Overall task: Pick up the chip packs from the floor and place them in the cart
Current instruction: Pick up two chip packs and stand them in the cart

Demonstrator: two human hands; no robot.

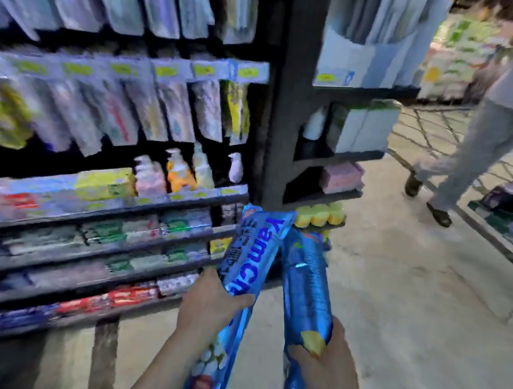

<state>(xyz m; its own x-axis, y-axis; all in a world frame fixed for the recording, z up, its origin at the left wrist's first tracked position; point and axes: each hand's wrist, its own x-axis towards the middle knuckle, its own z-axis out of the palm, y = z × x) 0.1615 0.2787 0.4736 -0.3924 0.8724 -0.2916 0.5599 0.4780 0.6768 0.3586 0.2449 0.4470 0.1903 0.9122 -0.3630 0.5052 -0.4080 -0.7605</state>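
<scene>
Holding two blue chip packs, one per hand, off the floor.
Left hand [212, 305] clamps left pack [251, 252] mid-length; right hand [324, 364] clamps right pack [305, 284]: light, crinkly, slippery, crushable.

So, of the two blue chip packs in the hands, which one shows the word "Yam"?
The chip pack in the left hand, the left pack; white lettering runs along it. The right pack, in the right hand, shows no readable word.
</scene>
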